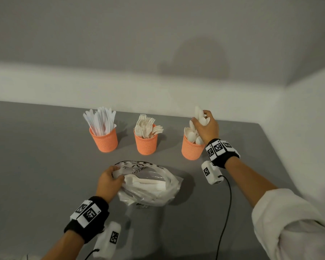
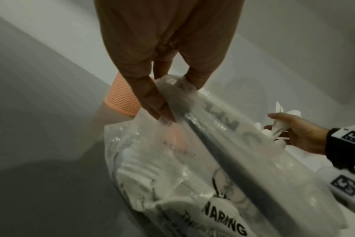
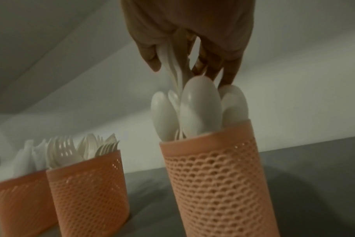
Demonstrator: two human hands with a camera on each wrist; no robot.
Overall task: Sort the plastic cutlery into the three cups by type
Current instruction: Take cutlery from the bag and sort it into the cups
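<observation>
Clearly the grey worktop (image 1: 45, 175) carries a clear plastic bag (image 1: 148, 186) of unsorted cutlery near the person, with three orange cups in a far row: knives cup (image 1: 104, 140) left, forks cup (image 1: 145, 144) middle, spoons cup (image 1: 192, 149) right. The left hand (image 1: 109, 182) pinches the bag's mouth. The right hand (image 1: 206, 126), fingers (image 3: 227, 70) curled round a bunch of spoons (image 3: 199, 109), holds them over the spoons cup. Dropping spoons is the step; next likely calls for release, then reaching back to the bag.

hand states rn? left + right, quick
Left hand: closed, pinching the rim of the plastic bag.
Right hand: closed, holding a bunch of spoons over the right cup.
</observation>
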